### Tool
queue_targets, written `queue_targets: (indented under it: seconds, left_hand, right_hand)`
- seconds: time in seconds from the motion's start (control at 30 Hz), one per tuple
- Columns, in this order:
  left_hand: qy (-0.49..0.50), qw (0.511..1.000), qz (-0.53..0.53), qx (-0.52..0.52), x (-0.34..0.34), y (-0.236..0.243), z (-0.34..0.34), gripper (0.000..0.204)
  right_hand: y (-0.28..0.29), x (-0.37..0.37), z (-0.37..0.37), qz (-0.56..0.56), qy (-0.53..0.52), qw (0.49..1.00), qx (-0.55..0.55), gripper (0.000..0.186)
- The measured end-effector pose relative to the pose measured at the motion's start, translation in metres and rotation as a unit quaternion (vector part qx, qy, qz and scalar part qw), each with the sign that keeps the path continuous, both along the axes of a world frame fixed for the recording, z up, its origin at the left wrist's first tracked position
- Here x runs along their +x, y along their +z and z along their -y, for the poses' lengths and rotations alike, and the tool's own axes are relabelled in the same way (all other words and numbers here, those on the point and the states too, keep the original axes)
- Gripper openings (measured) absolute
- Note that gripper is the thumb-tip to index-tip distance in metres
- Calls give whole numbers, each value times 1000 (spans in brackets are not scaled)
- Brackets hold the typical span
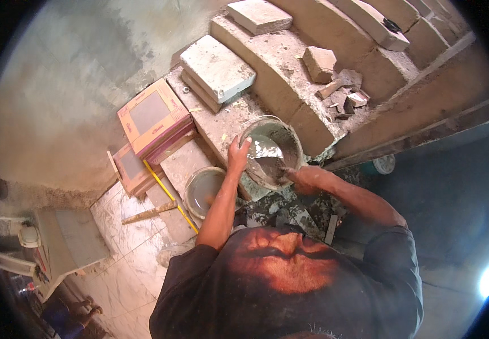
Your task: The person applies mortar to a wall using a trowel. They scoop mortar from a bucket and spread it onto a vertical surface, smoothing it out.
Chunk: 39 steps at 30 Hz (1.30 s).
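Observation:
My left hand (239, 150) grips the left rim of a grey, mortar-stained bucket (294, 144) on the concrete steps. Grey wet mix and a pale, shiny reflection show inside it. My right hand (304, 178) is closed at the bucket's lower right, on a tool that dips into the mix; its shape is mostly hidden. Left of the bucket stands a second round bucket (205, 189) with grey water, partly behind my left forearm. A yellow measuring bar (165, 189) lies slanting beside it.
Stairs (273, 107) climb to the right, bearing pale blocks (216, 68) and broken rubble (343, 96). Tile boxes (151, 116) lean by the left wall. A dark drop with a white container (383, 164) lies right of the stairs. Another person's hands (91, 308) show at lower left.

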<state>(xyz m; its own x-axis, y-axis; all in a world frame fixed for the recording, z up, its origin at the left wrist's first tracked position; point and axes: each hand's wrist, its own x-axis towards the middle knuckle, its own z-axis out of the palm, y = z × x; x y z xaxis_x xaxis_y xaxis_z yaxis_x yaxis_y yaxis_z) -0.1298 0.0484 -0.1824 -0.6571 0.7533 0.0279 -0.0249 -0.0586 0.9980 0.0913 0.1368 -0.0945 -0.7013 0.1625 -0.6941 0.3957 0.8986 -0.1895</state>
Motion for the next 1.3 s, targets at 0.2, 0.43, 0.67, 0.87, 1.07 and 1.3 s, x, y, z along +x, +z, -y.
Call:
queue_targets:
  seconds: [0.2, 0.43, 0.67, 0.87, 1.07, 1.3]
  left_hand:
    - [-19, 1000, 0, 1, 11, 11, -5, 37]
    - [5, 999, -29, -14, 13, 18, 2, 39]
    - [-40, 999, 2, 2, 8, 10, 5, 39]
    - [-98, 994, 35, 28, -2, 7, -3, 45]
    - [-160, 985, 61, 7, 1, 20, -13, 46]
    - [-124, 989, 81, 18, -10, 4, -9, 42]
  right_hand:
    - [38, -14, -30, -43, -43, 969, 240, 59]
    - [-5, -32, -33, 55, -34, 985, 163, 29]
    - [5, -38, -63, 297, -172, 931, -120, 30]
    - [21, -8, -64, 207, -257, 904, -271, 32]
    - [-59, 41, -71, 131, -26, 962, -240, 38]
    - [8, 9, -26, 67, 32, 997, 2, 38]
